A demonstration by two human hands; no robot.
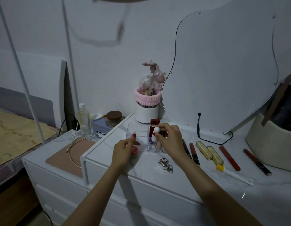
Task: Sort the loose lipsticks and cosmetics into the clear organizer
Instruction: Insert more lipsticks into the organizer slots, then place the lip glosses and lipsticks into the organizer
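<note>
Pinching white egg-shaped cosmetic (156, 130) over clear organizer (138, 136), right hand (170, 139); left hand (125, 148) grips red round pot (134, 151) on bench (157, 176). Two red lipsticks (154, 122) already slotted.

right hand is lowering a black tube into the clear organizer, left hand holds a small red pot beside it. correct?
Not quite: the tube in the right hand is white, not black, as the head view shows. The rest holds: it is over the clear organizer, and the left hand holds the small red pot.
</note>
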